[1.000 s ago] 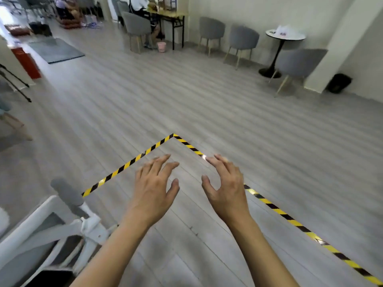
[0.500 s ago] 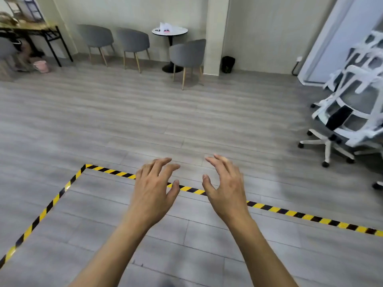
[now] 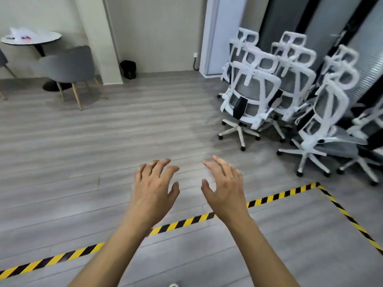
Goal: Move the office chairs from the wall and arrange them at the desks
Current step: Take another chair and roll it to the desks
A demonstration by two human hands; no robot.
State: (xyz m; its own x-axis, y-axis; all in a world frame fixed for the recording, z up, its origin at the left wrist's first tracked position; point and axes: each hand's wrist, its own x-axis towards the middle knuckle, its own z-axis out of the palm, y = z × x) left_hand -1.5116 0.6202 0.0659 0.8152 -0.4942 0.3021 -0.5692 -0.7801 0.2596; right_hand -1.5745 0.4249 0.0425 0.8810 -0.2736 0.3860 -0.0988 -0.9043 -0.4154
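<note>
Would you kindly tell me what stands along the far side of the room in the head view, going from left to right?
Round white table → grey chair → black bin → white office chairs.

Office chairs (image 3: pixel 256 94), 2 o'clock: white frames, grey mesh. Floor tape (image 3: pixel 186 221), 6 o'clock: yellow-black diagonal stripes. Floor (image 3: pixel 103 141): grey wood-grain. Armchair (image 3: pixel 68 66), 10 o'clock: grey. Round table (image 3: pixel 52 36): white top.

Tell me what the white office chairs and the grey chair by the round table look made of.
The white office chairs: smooth white frames and bases, probably moulded plastic; grey backs look like mesh. The grey chair: matte shell, apparently fabric upholstery; pale tapered legs look wooden.
</note>
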